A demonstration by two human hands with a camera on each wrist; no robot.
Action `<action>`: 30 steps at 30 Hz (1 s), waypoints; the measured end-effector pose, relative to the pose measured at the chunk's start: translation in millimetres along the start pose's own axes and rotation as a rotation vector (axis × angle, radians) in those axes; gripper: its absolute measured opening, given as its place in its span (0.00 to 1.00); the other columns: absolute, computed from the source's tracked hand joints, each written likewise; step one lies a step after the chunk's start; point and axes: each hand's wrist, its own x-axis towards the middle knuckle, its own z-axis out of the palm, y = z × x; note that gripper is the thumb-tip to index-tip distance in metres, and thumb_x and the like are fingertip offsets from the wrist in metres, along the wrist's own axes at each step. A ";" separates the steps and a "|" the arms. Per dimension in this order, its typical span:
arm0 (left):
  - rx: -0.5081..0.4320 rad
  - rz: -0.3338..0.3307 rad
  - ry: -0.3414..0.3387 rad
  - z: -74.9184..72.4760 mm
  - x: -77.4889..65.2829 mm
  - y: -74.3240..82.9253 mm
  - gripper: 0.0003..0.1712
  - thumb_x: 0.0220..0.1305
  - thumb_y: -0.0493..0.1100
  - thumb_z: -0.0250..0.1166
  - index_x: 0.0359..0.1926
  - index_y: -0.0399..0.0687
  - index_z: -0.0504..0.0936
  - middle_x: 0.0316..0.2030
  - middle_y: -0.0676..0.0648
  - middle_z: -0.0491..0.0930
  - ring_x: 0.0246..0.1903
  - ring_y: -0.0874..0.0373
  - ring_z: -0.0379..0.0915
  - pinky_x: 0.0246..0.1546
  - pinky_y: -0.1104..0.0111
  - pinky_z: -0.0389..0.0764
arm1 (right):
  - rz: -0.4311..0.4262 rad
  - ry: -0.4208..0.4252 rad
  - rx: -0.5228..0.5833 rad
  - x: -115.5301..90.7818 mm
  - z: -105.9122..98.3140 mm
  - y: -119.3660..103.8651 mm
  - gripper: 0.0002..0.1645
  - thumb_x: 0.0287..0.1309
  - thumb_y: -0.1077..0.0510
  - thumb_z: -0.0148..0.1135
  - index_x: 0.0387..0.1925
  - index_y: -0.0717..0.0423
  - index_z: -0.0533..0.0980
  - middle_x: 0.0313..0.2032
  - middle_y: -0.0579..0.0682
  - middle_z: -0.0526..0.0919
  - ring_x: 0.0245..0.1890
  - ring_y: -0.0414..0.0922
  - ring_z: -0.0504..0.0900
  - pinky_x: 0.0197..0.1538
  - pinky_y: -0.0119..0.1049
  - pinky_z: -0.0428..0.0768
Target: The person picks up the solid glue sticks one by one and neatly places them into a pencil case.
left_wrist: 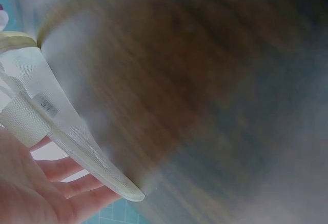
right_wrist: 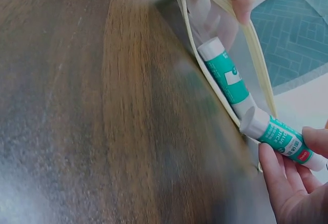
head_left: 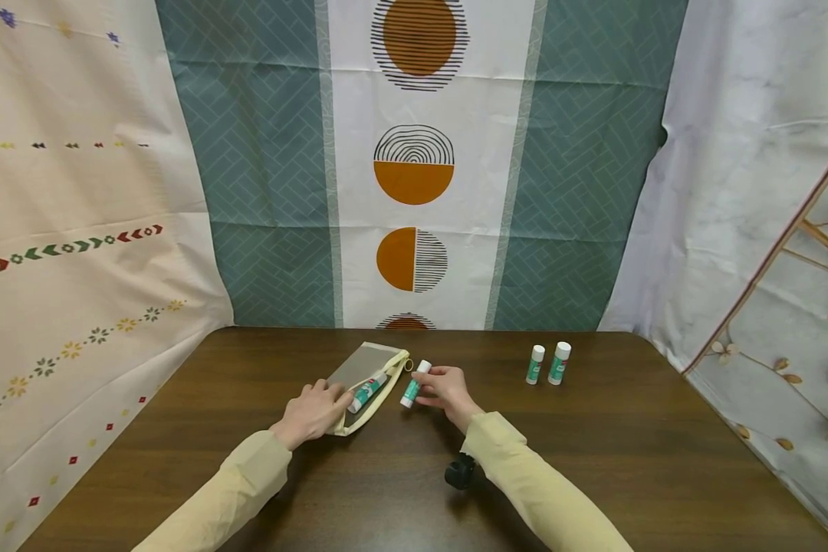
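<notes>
Pinched between thumb and fingers of the right hand (head_left: 448, 391): a tilted green-and-white glue stick (head_left: 412, 391), just beside the yellow-rimmed mouth of a mesh pouch (head_left: 364, 363) near the far edge of the brown table surface (head_left: 593, 460). Lying inside the pouch, by that mouth: a second glue stick (head_left: 368, 393). Clamped on the pouch's rim: the left hand (head_left: 313, 414), fingers partly hidden. Toward the far right corner, both upright: a shorter glue stick (head_left: 535, 366), just left of a taller glue stick (head_left: 558, 365). Beyond the far edge: a teal-and-white cloth (head_left: 265, 153).

Open worktop (head_left: 500, 387) stretches from the right hand (head_left: 445, 391) to two upright glue sticks (head_left: 558, 366); leftward, the pouch (head_left: 362, 363) blocks passage.
</notes>
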 end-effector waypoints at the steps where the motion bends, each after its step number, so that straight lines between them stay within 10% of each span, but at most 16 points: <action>1: 0.003 0.001 0.000 0.0 0.0 -0.2 0.26 0.65 0.59 0.41 0.47 0.47 0.75 0.40 0.41 0.69 0.37 0.44 0.65 0.25 0.51 0.68 | 0.000 0.001 0.001 0.1 1.3 0.0 0.25 0.51 0.66 0.63 0.48 0.75 0.65 0.37 0.62 0.74 0.36 0.54 0.78 0.34 0.42 0.77; 30: 0.025 0.006 -0.006 -1.1 -0.5 -0.6 0.25 0.66 0.57 0.41 0.48 0.46 0.74 0.43 0.39 0.69 0.39 0.42 0.65 0.27 0.49 0.69 | 0.065 0.013 -0.072 1.8 32.1 -1.7 0.15 0.51 0.66 0.63 0.39 0.73 0.70 0.28 0.60 0.79 0.27 0.49 0.80 0.34 0.42 0.77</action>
